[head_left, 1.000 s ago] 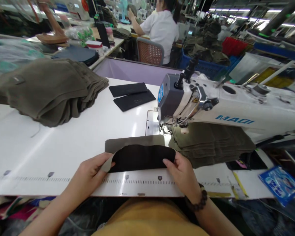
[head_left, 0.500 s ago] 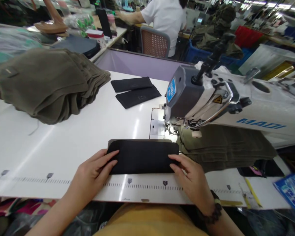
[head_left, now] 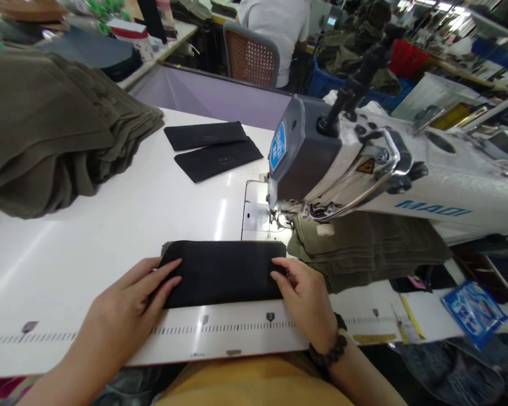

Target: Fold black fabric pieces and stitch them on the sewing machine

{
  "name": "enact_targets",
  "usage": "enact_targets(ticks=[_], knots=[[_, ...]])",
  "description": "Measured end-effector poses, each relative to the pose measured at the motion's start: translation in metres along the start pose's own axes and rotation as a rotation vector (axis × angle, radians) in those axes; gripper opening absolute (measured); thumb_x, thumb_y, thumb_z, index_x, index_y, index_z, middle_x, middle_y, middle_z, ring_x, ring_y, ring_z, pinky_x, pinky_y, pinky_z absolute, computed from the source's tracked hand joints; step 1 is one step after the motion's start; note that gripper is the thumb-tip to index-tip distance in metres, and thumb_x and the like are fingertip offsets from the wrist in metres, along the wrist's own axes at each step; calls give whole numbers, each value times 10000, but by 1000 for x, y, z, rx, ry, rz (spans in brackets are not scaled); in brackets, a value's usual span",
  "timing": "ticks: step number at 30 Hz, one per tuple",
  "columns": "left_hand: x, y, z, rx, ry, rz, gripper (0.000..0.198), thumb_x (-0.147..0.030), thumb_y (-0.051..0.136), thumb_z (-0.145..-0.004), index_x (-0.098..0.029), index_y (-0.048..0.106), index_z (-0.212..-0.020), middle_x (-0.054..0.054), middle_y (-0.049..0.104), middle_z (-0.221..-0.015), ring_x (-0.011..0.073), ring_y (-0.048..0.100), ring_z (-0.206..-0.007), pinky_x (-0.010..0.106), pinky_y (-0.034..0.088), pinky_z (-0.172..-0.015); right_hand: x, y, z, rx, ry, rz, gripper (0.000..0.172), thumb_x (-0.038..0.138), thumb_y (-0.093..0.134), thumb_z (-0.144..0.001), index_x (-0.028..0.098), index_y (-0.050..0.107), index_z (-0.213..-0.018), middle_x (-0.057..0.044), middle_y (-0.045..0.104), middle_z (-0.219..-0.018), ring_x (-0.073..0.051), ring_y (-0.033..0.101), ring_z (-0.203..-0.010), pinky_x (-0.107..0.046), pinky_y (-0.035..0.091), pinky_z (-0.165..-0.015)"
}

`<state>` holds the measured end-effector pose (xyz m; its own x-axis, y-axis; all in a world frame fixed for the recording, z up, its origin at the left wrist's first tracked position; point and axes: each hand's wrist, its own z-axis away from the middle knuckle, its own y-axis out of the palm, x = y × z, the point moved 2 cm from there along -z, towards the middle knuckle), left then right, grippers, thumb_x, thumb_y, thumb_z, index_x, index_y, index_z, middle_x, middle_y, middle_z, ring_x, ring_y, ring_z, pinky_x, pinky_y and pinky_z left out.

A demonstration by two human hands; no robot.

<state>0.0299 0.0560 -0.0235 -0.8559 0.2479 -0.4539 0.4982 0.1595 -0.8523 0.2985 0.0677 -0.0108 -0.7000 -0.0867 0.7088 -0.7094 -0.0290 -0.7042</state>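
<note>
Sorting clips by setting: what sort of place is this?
Probably a garment factory's sewing floor: a white industrial sewing machine on a long white worktable, a stack of olive-brown cut fabric pieces under its arm, and the left hand and right hand resting on a black rectangular fabric piece.

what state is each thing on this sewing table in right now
black fabric piece: lying flat on the table
left hand: open, fingers flat on its left end
right hand: fingers curled on its right end, grip unclear
two black strips: flat, side by side, untouched
olive pile: stacked, untouched
olive stack: under the machine arm
sewing machine: needle plate bare
</note>
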Motion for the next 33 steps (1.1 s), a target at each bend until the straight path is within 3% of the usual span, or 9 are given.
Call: enact_targets(ticks=[5,21,29,33], knots=[[0,2,1,-47,113,-170,349,-416,351,-876,-221,588,-1042,62,605,-991,229,618,-859,351,532,-746,0,2,-3,-5,18,-4,199,193,502,-795,162,622,-950,-62,653,-863,-180,589,-737,-322,487,-713],[17,9,10,15,20,-127,318,-411,388,-859,-304,527,-1124,12,552,-1094,258,580,-928,410,518,-753,2,0,-6,4,20,-8,197,159,516,-779,155,625,-943,-60,653,-846,-183,586,-749,-326,478,-727],[-5,-1,-6,20,50,-92,329,-404,390,-861,-200,609,-996,47,584,-929,175,606,-770,289,527,-706,-1,2,-4,10,-4,35,214,195,481,-803,156,620,-961,-72,653,-856,-199,596,-768,-328,488,-697],[-13,-3,-12,38,-23,-24,314,-365,399,-861,-171,620,-971,43,582,-834,140,591,-711,233,512,-643,-5,2,-3,7,-16,50,238,255,468,-817,159,626,-966,-79,651,-853,-199,595,-734,-330,491,-680]])
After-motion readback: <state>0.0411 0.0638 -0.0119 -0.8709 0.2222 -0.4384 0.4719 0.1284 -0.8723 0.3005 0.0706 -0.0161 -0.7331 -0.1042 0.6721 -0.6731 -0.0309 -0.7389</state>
